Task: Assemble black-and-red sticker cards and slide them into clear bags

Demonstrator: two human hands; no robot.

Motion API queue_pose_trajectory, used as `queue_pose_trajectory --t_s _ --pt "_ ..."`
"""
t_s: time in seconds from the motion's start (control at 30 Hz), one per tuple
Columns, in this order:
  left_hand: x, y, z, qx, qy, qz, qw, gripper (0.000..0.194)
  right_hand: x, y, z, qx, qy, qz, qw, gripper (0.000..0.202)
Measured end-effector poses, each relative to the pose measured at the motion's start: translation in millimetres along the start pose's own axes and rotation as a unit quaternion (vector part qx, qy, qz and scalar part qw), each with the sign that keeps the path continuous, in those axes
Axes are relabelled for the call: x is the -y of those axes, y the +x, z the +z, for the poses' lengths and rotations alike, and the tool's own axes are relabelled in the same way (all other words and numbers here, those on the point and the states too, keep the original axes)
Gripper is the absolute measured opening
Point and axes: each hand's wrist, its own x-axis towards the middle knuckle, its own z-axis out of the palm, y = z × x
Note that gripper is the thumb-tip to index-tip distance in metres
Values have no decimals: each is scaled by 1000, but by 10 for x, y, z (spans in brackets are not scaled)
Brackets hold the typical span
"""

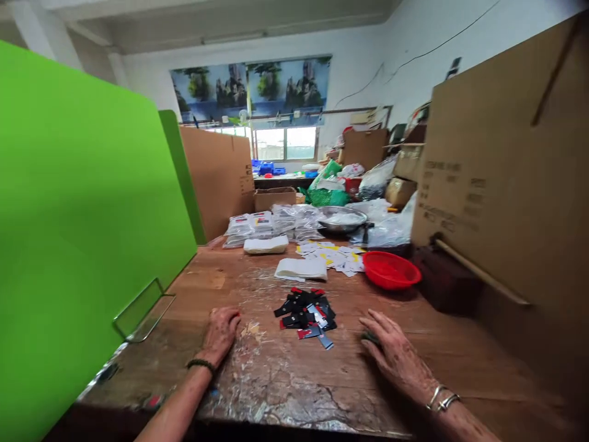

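Observation:
A loose pile of small black, red and grey tags [308, 313] lies on the worn brown table [276, 393] between my hands. My left hand [222, 331] rests on the tabletop left of the pile with its fingers curled together. A small red spot shows at its fingertips; what they hold, if anything, is hidden. To the right of the pile, my right hand [391, 344] lies low over the table, fingers stretched and thumb apart. A small dark greenish thing [369, 337] shows beneath it, too unclear to name. Neither hand touches the pile.
Behind the pile are white folded strips [301, 269], scattered white and yellow cards [335, 255] and a red plastic basin [391, 270]. Plastic-bagged packs [276, 222] and a metal bowl [343, 219] stand farther back. A green panel [92, 215] and cardboard [497, 172] flank the table.

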Motion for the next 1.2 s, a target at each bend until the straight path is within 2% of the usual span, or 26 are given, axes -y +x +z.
queue_pose_trajectory --t_s 0.17,0.33,0.43,0.53,0.67,0.77,0.9,1.03,1.2 --pt "-48 166 0 17 11 -26 999 24 -145 -228 71 6 -15 57 998 36" --pt "24 253 -14 33 18 -46 998 22 -59 -155 -42 52 -17 70 996 37" --pt "130 318 45 44 4 -38 998 21 -32 50 -170 62 -29 67 995 33" --pt "240 365 117 47 -10 -30 998 22 2 382 -192 68 -22 42 997 33" --pt "309 268 146 14 -59 0 998 21 208 819 -18 121 27 -20 992 31" --pt "246 124 157 -3 -129 10 992 18 429 955 116 166 91 -77 979 31" --pt "153 31 257 -27 -145 -40 988 11 607 874 134 201 149 -115 961 32" --pt "131 -2 350 -44 -154 -60 985 15 751 620 132 214 181 -107 954 30" --pt "66 -65 310 -53 -202 -36 977 12 1217 481 396 198 232 -75 950 23"
